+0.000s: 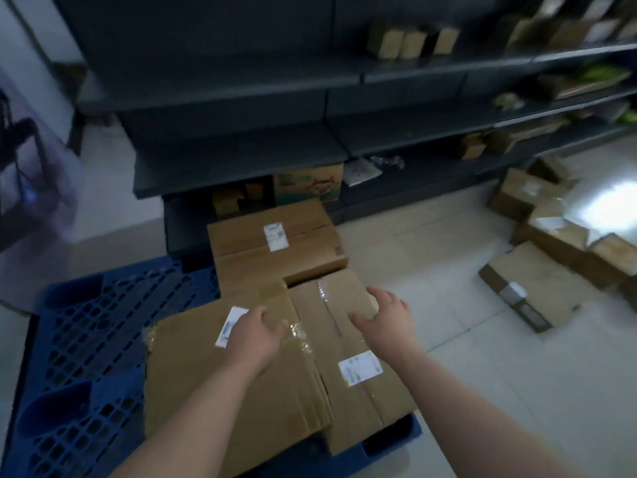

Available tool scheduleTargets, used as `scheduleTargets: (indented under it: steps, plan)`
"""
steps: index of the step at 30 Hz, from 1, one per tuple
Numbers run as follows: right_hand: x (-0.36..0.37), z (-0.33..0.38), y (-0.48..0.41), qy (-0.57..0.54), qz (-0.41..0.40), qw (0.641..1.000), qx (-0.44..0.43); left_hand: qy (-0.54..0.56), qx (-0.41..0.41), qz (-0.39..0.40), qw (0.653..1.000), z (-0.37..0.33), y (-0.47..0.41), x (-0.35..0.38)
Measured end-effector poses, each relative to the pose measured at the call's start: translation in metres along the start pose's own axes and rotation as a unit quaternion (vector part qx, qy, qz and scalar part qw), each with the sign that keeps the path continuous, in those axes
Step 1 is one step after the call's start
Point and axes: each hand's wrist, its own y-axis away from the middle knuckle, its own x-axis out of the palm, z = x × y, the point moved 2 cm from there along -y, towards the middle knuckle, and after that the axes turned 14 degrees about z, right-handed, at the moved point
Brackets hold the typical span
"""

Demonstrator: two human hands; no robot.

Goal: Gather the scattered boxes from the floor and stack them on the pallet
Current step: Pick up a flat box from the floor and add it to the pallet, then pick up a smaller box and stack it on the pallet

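3 cardboard boxes are sitting on the blue pallet (79, 343), packed against its right side so the left grid is staying free for more. The right box (348, 357) is lying flat beside the left box (220, 367), their long edges touching, and a back box (275, 243) is standing just behind them toward the dark shelving (241, 108). The right hand (382, 319) is hovering over the right box's far end, fingers spread and curled, gripping nothing; whether the fingertips are touching the cardboard I cannot tell. The left hand (255, 336) is resting palm down on the seam between the 2 near boxes, fingers loosely spread, probably pressing them level and snug. Several more scattered boxes (537, 288) are lying on the tiled floor (517, 391) to the right, well apart from the pallet, so the gathering is looking only partly finished.
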Motion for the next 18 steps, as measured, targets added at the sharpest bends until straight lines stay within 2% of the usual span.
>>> scheduleTargets:
  steps: [8,18]
  plan:
    - [-0.150,-0.090,0.077,-0.040,-0.082,0.995,0.044,-0.067,0.133,0.052,0.988,-0.177,0.055,0.091]
    - [-0.319,-0.279,0.145,-0.050,-0.131,0.981,0.137,-0.096,0.195,0.138,0.966,-0.338,0.113,0.294]
